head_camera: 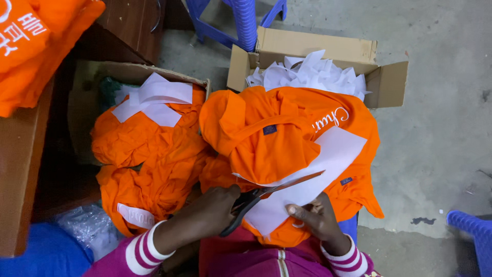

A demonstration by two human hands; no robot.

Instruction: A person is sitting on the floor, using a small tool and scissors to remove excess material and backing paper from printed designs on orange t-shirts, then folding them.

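My left hand point(205, 213) is shut on a pair of dark-handled scissors point(266, 192) whose blades are parted and point right, over a white paper sheet point(328, 159). The sheet lies on a bunched orange garment point(266, 133) on my lap. My right hand point(318, 218) grips the lower edge of the paper and the garment under it, just below the blades. Both wrists wear magenta sleeves with white stripes.
A cardboard box point(318, 51) with white paper scraps point(307, 74) stands on the concrete floor ahead. To the left, another box point(82, 92) holds crumpled orange garments point(148, 149) with paper strips. Folded orange cloth point(31, 41) sits top left, and blue plastic stools point(241, 20) stand beyond.
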